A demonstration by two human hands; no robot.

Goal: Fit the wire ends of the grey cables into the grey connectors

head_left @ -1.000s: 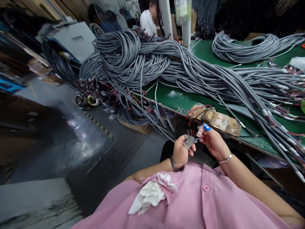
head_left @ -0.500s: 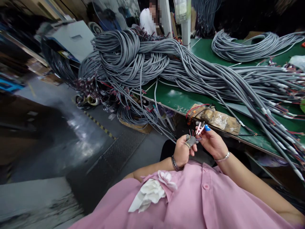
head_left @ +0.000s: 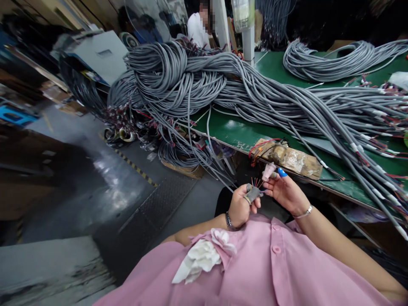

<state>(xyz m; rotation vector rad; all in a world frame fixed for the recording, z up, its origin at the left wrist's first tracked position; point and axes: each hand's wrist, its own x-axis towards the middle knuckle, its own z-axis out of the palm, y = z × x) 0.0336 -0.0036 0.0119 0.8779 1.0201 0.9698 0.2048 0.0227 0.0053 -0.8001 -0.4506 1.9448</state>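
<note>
My left hand (head_left: 241,205) is closed around the end of a grey cable, and thin coloured wires (head_left: 255,182) fan out above its fingers. Dark grey material (head_left: 253,194) covers its thumb area. Beside it, palm partly turned up, is my right hand (head_left: 288,193), with a blue cover (head_left: 281,172) on one fingertip. A small pink tool (head_left: 269,171) sits between its thumb and forefinger, too blurred to name more exactly. Its lower fingers are close to the wire ends; whether they touch them I cannot tell.
Grey cable bundles (head_left: 255,83) lie across the green bench (head_left: 237,127), their stripped ends to the right. A worn wooden block (head_left: 291,159) with red and black wires sits at the bench edge. More coils hang to the left. A person in white (head_left: 196,29) is behind.
My right hand has moved slightly to the right, away from the left, and the pink tool has turned. The wires in my left hand now show more spread out.
</note>
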